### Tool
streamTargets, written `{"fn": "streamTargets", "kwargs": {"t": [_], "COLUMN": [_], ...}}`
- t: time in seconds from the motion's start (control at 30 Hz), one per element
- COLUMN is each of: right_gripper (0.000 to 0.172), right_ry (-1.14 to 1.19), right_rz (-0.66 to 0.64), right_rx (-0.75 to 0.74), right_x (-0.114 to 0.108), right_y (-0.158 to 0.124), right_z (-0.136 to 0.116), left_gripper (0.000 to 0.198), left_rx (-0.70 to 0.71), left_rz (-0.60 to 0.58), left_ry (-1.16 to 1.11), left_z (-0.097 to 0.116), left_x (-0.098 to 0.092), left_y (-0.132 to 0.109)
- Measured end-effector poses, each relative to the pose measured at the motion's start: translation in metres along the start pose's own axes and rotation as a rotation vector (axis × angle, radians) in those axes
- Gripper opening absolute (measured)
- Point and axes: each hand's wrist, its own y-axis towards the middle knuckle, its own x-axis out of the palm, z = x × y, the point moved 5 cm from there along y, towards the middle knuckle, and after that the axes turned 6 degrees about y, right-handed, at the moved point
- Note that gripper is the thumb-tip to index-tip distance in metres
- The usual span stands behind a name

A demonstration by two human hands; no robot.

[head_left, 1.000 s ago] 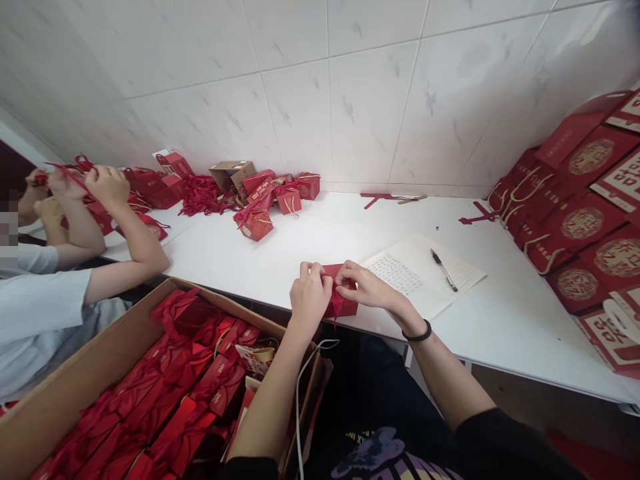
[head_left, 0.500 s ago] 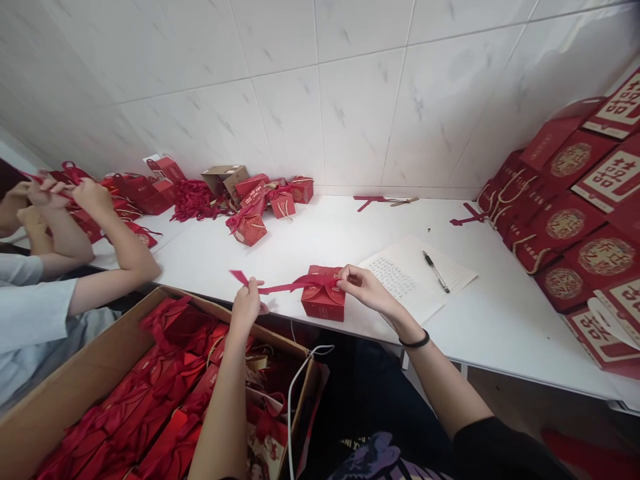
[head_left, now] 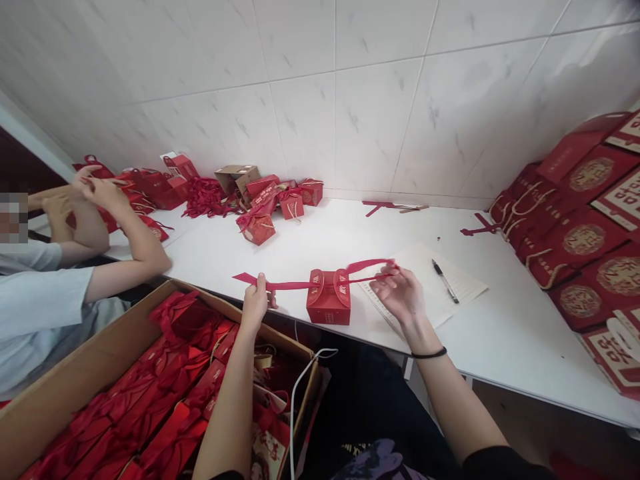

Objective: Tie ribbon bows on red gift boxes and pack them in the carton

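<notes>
Between the left grip (head_left: pixel 256 301) and the right grip (head_left: pixel 400 297), a red box (head_left: pixel 329 315) is set at the near edge of the tabletop (head_left: pixel 505 327), clear of both. Beyond the grips, open room is left on the tabletop as far as small red packages (head_left: pixel 257 229) and the tiled wall (head_left: pixel 370 127). Below the left grip, clearance is limited by a carton (head_left: pixel 100 358) filled with red packages. Just beside the right grip, written sheets (head_left: pixel 463 280) and a pen (head_left: pixel 445 281) are laid.

Compared with half a second ago, the right grip has been shifted from the box's side outward to the right; the red ribbon (head_left: pixel 295 286), previously laid over the box top, is now stretched out on both sides.

The left grip is narrow, the ribbon being held under a raised thumb, its tail projected leftward. The right grip is raised with the fingers curled, and two ribbon strands are pinched at the slightly blurred fingertips. Both forearms are extended forward.
</notes>
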Motion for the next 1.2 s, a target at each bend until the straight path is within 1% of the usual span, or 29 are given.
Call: {"fn": "streamTargets", "kwargs": {"t": [0.07, 0.13, 0.23, 0.33, 0.43, 0.53, 0.63, 0.7, 0.73, 0.8, 0.87, 0.97, 1.03, 1.07, 1.1, 1.13, 1.17, 1.2], "right_gripper": [0.025, 0.03, 0.038, 0.038, 0.037, 0.037, 0.036, 0.036, 0.036, 0.034, 0.031, 0.024, 0.023, 0.023, 0.024, 0.025, 0.027, 0.028], "right_ry": [0.081, 0.089, 0.0, -0.16, -0.275, -0.368, -0.597, -0.732, -0.762, -0.751, -0.696, -0.624, -0.605, -0.614, -0.638, -0.675, -0.721, -0.77], "right_rz": [0.075, 0.15, 0.298, 0.41, 0.416, 0.375, 0.389, 0.434, 0.454, 0.47, 0.463, 0.435, 0.43, 0.432, 0.431, 0.418, 0.389, 0.337], "right_rx": [-0.078, -0.131, -0.162, -0.228, -0.362, -0.503, -0.618, -0.692, -0.739, -0.848, -0.93, -0.916, -0.858, -0.814, -0.755, -0.68, -0.589, -0.492], "right_x": [-0.015, -0.031, -0.052, -0.06, -0.054, -0.039, -0.021, -0.011, -0.007, -0.002, -0.003, -0.015, -0.027, -0.033, -0.038, -0.041, -0.042, -0.04], "right_y": [-0.003, -0.007, -0.014, -0.019, -0.019, -0.017, -0.018, -0.024, -0.028, -0.04, -0.051, -0.061, -0.061, -0.059, -0.056, -0.053, -0.048, -0.043], "right_z": [-0.012, -0.02, -0.024, -0.028, -0.042, -0.065, -0.091, -0.106, -0.113, -0.127, -0.137, -0.147, -0.149, -0.148, -0.144, -0.138, -0.128, -0.116], "left_gripper": [0.036, 0.036, 0.036, 0.034, 0.03, 0.029, 0.031, 0.033, 0.033, 0.035, 0.037, 0.04, 0.042, 0.042, 0.043, 0.042, 0.041, 0.04], "left_rx": [-0.001, -0.019, -0.051, -0.047, -0.013, 0.033, 0.069, 0.072, 0.067, 0.053, 0.043, 0.035, 0.037, 0.038, 0.04, 0.041, 0.043, 0.05], "left_rz": [0.002, -0.006, -0.033, -0.035, -0.013, -0.011, -0.034, -0.06, -0.077, -0.134, -0.207, -0.275, -0.284, -0.286, -0.276, -0.252, -0.215, -0.153], "left_ry": [-0.032, -0.033, -0.024, -0.055, -0.125, -0.161, -0.099, -0.022, 0.015, 0.076, 0.111, 0.128, 0.13, 0.131, 0.131, 0.131, 0.126, 0.113], "left_z": [-0.001, -0.002, -0.003, 0.002, 0.016, 0.033, 0.047, 0.05, 0.049, 0.045, 0.038, 0.029, 0.025, 0.025, 0.027, 0.031, 0.037, 0.047], "left_x": [-0.003, -0.005, -0.004, -0.003, -0.003, -0.003, 0.002, 0.009, 0.014, 0.026, 0.04, 0.058, 0.061, 0.059, 0.053, 0.042, 0.028, 0.01], "left_y": [0.0, -0.001, -0.003, -0.003, 0.0, 0.004, 0.008, 0.01, 0.01, 0.009, 0.007, 0.004, 0.006, 0.008, 0.011, 0.014, 0.017, 0.019]}}
